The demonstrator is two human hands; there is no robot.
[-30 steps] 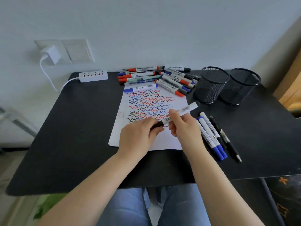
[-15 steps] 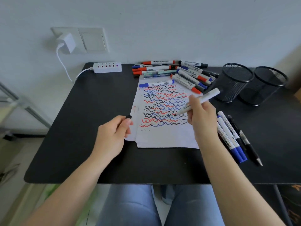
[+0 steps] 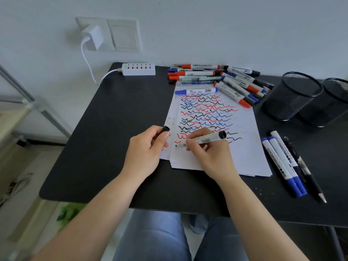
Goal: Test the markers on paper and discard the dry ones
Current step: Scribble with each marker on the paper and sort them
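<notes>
Right hand (image 3: 209,147), centre of frame: closed in a writing grip on a black-ended marker (image 3: 202,140). Half a second ago the marker was raised above the page; now its tip is down at the lower left of the scribbled area.

Left hand (image 3: 146,147), just left of it: closed on the black cap (image 3: 165,128), pulled off within the last second; heel resting by the sheet's left edge.

Paper (image 3: 244,153), centre: stacked sheets, rows of red, blue and black squiggles. Judgement: a test stroke is starting; its darkness will settle keep or discard.

Marker pile (image 3: 216,78), upper centre.

Three blue-capped markers (image 3: 282,162) and a black pen (image 3: 305,172), right.

Two mesh cups (image 3: 293,97), upper right, contents not visible.
</notes>
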